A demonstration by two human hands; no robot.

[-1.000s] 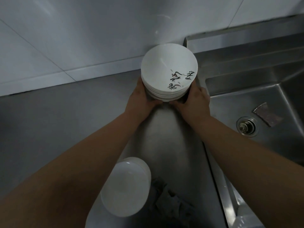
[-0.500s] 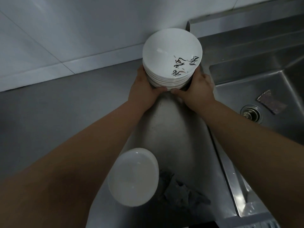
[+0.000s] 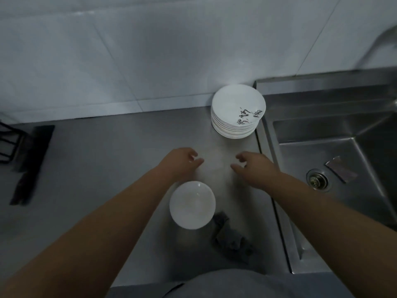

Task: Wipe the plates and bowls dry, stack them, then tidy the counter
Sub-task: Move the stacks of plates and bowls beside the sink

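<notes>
A white tiled wall [image 3: 150,61] fills the upper half of the view. Below it runs a stainless steel counter [image 3: 96,168], with a steel sink [image 3: 322,151] set into it on the right. A dark flat strip [image 3: 30,164] lies on the counter far to the left, next to a black wire rack [image 3: 8,145] cut off by the edge.

The stack of white plates [image 3: 234,104] stands at the back of the counter, close to the wall and just beside the sink's rim; the top plate carries dark brush markings. A white bowl [image 3: 191,204] sits nearer the person, well apart from the stack.

Between stack and bowl, the left hand [image 3: 180,160] and right hand [image 3: 255,166] are held over bare counter, fingers loosely curled, gripping nothing.

A crumpled grey cloth [image 3: 231,237] lies just right of the bowl. In the sink are a round drain [image 3: 317,180] and a small flat scrap [image 3: 340,168] near it.
</notes>
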